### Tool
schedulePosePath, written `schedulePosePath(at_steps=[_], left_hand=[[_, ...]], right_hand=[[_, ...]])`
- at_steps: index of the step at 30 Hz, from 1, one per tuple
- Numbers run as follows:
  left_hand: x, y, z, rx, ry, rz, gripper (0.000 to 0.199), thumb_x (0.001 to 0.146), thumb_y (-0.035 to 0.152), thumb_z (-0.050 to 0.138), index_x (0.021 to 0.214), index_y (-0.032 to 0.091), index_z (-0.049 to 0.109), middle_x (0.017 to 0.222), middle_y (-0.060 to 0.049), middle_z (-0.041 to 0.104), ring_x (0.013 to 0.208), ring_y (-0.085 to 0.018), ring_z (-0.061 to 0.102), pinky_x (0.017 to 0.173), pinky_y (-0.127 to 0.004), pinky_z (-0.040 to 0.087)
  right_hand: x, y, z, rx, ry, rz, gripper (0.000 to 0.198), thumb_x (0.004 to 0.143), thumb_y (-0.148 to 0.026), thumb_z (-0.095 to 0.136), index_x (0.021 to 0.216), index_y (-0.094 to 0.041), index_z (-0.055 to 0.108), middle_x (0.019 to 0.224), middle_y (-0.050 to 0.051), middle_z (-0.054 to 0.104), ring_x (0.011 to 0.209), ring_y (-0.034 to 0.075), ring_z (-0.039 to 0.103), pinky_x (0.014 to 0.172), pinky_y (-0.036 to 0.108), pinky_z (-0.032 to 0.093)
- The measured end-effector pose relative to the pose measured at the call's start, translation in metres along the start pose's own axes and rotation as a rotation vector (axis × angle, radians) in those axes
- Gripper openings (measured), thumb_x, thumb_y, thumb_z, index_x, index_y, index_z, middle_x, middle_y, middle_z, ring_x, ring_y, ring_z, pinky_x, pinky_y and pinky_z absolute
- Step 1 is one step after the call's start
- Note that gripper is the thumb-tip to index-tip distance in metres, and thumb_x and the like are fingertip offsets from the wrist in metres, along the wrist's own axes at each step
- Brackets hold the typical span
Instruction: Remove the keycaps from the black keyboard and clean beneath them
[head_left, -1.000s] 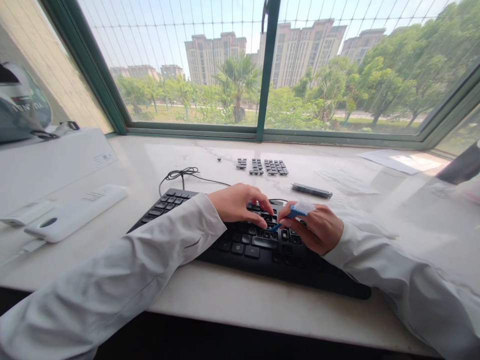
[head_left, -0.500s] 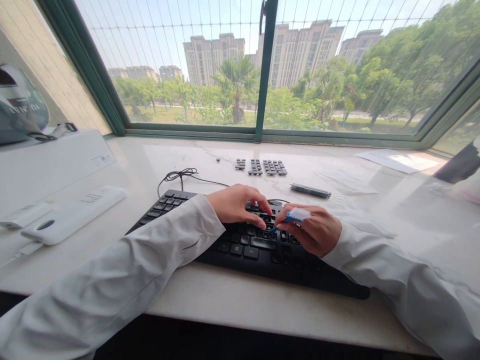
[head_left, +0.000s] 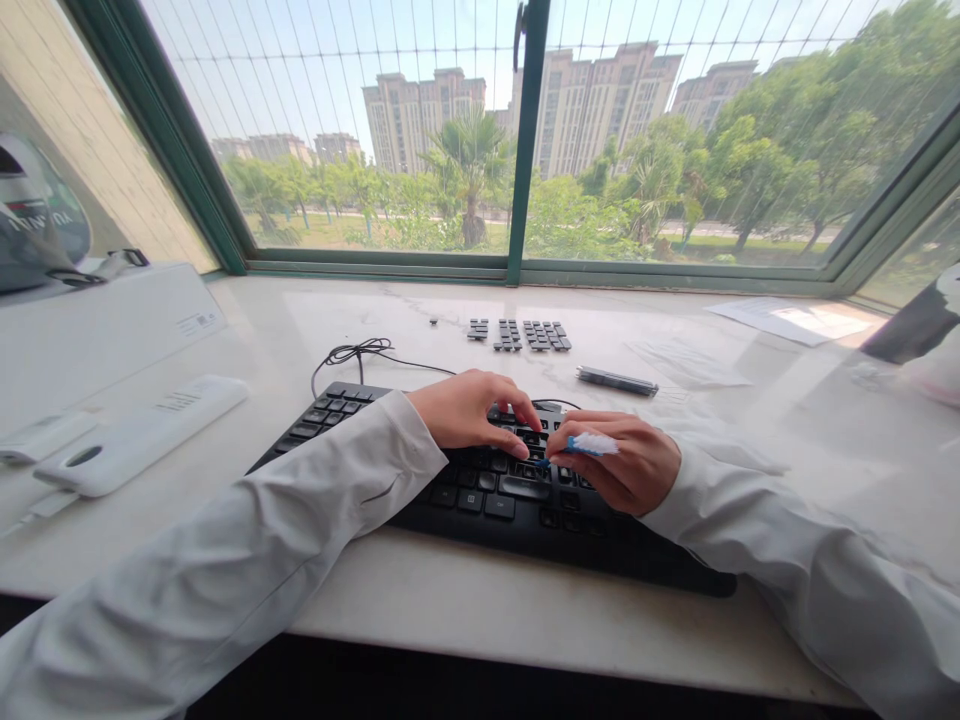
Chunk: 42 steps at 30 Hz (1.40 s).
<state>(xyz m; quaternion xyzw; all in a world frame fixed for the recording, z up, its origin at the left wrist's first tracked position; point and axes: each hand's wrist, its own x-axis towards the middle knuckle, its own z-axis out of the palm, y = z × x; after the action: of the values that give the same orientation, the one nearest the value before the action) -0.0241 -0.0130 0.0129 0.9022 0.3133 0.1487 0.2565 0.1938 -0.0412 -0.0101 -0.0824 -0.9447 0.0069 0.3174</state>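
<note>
A black keyboard (head_left: 480,500) lies on the counter at a slant, with several keycaps off its right part and bare sockets showing there. My right hand (head_left: 630,460) is closed around a small blue brush (head_left: 592,443). Its white bristles point up and to the right, while its blue tip reaches down among the sockets. Over the middle of the keyboard rests my left hand (head_left: 472,412), thumb and forefinger apart, near the brush's tip. Behind the keyboard, loose black keycaps (head_left: 546,335) are laid out in small groups, with a single keycap (head_left: 433,322) off to the left.
Right of the keycaps lies a dark pen-like bundle (head_left: 617,381). A coiled cable (head_left: 360,348) runs behind the keyboard. On the left are a white elongated device (head_left: 142,435) and a white box (head_left: 112,320). Paper sheets (head_left: 787,318) lie near the window at right.
The brush has tilted slightly in my right hand, its bristle end dipping a little lower. My left hand stays in about the same place. The whole view has shifted slightly.
</note>
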Motion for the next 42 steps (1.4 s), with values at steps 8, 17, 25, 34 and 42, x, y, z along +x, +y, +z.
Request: schedulePosePath(at_steps=[8,17,25,34,42], left_hand=[[0.0,-0.002,0.001,-0.005,0.001,0.005,0.032,0.069,0.036,0.074,0.098,0.022,0.071,0.094,-0.003,0.064,0.089,-0.016,0.057,0.076,-0.026,0.041],[0.0,-0.002,0.001,0.002,-0.001,0.007,0.031,0.069,0.036,0.074,0.097,0.022,0.072,0.093,-0.003,0.063,0.088,-0.016,0.057,0.078,-0.025,0.041],[0.0,0.001,0.0,0.011,-0.009,0.074,0.027,0.07,0.036,0.074,0.093,0.022,0.073,0.095,-0.004,0.065,0.088,-0.016,0.059,0.083,-0.026,0.041],[0.001,0.005,0.008,-0.045,0.031,0.107,0.024,0.066,0.035,0.077,0.083,0.019,0.075,0.087,-0.004,0.069,0.081,-0.015,0.061,0.078,-0.024,0.044],[-0.003,0.014,0.004,-0.053,0.179,0.226,0.051,0.062,0.038,0.079,0.107,0.016,0.067,0.089,-0.005,0.07,0.081,-0.015,0.064,0.075,-0.023,0.048]], right_hand=[[-0.002,0.002,0.004,0.042,0.02,0.037,0.011,0.092,-0.017,0.041,0.09,-0.018,0.052,0.073,0.004,0.058,0.065,0.014,0.052,0.06,0.027,0.044],[-0.004,0.003,0.007,0.038,-0.03,0.083,0.014,0.092,-0.018,0.039,0.091,-0.017,0.053,0.074,0.005,0.058,0.063,0.014,0.053,0.058,0.026,0.045],[-0.003,0.002,0.007,-0.013,-0.051,0.027,0.013,0.091,-0.014,0.037,0.091,-0.017,0.049,0.072,0.004,0.057,0.064,0.014,0.052,0.06,0.026,0.046],[0.0,0.002,0.01,0.005,-0.014,0.01,0.012,0.091,-0.014,0.039,0.089,-0.015,0.05,0.074,0.005,0.058,0.062,0.013,0.05,0.057,0.025,0.045],[-0.002,0.006,0.013,-0.017,0.017,-0.003,0.013,0.092,-0.016,0.038,0.093,-0.014,0.051,0.079,0.009,0.062,0.069,0.016,0.058,0.062,0.029,0.051]])
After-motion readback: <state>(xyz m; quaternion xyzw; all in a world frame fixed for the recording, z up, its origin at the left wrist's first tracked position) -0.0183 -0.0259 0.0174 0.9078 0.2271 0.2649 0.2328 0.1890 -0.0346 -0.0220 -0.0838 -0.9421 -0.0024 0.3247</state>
